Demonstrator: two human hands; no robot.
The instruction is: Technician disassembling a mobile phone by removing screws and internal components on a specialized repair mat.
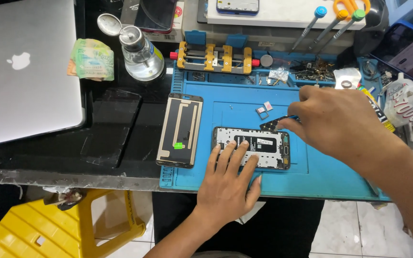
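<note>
An opened phone (264, 143) lies back side up on the blue work mat (331, 177), its battery showing. My left hand (228, 184) rests on it, fingers spread flat over its left half. My right hand (335, 119) pinches a thin tool whose tip meets a small black part (268, 125) just above the phone's upper edge. A removed screen panel (180, 130) with a gold rim and a green tab lies to the left of the phone. Two small card trays (264, 109) sit above the phone.
A closed silver laptop (22, 67) lies far left, a dark phone (111, 126) beside it. Folded banknotes (92, 59), a glass dispenser bottle (142, 55), a gold clamp fixture (214, 57), screwdrivers (328, 26), a glue tube (402, 100) and loose parts crowd the back. A yellow stool (68, 224) stands below.
</note>
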